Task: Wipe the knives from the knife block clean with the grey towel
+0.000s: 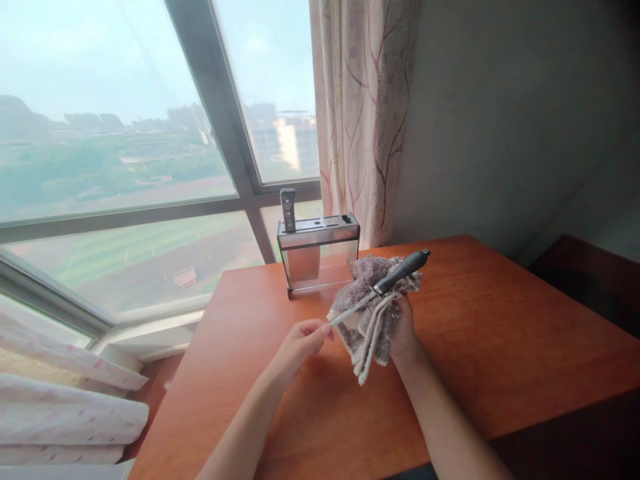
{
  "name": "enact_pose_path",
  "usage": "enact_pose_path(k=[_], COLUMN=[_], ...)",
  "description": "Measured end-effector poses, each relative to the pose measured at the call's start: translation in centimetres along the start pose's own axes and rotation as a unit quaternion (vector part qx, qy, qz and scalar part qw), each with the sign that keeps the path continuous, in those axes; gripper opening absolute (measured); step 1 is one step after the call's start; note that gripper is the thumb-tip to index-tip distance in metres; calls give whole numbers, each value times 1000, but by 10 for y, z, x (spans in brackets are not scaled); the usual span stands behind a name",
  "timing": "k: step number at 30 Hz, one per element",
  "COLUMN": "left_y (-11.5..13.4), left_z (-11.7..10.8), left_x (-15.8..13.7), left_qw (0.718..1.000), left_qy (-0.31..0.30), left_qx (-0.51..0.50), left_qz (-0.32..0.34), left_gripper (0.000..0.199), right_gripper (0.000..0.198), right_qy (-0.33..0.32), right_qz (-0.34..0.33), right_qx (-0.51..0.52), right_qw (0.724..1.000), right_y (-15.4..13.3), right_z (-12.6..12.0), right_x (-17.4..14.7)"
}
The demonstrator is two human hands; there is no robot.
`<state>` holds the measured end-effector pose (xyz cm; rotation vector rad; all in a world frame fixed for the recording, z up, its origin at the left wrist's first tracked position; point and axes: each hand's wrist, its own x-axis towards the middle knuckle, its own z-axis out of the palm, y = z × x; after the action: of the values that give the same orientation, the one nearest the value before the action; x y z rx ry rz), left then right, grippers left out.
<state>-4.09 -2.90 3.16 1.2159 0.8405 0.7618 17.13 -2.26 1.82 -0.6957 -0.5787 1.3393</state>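
A honing steel (354, 309) with a ribbed black handle (403, 272) lies slanted across a shaggy grey-and-beige cloth (377, 327), above the table. Its thin tip is pinched between the thumb and fingers of my left hand (307, 337). Beneath the handle, my right hand (404, 323) is closed on the bunched cloth, which hides most of its fingers. A see-through knife block (323, 227) with metal trim stands just beyond the cloth. In its left side sits one knife with a dark handle (289, 210) and a broad blade (303, 262).
The reddish-brown wooden table (480, 333) reaches from near me back to the window. A patterned curtain (370, 127) hangs behind its far edge. Dark window frames (240, 160) rise at the left, with another light curtain (65, 410) low down.
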Motion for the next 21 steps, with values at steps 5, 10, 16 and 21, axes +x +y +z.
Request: enact_pose_path(k=[5, 10, 16, 21], left_y=[-2, -1, 1, -4], left_z=[0, -2, -5, 1], left_x=[0, 0, 1, 2], left_qw=[1000, 1000, 996, 977], left_qy=[-13, 21, 70, 73], left_qx=[26, 20, -19, 188], left_qz=[-7, 8, 52, 63], left_gripper=[51, 51, 49, 45], right_gripper=[36, 28, 31, 35], right_qy=[16, 20, 19, 37], right_qz=[-23, -96, -82, -67], right_qx=[85, 171, 228, 195], right_qw=[996, 980, 970, 978], right_y=[-13, -27, -28, -17], right_z=[2, 1, -2, -2], right_x=[5, 11, 10, 12])
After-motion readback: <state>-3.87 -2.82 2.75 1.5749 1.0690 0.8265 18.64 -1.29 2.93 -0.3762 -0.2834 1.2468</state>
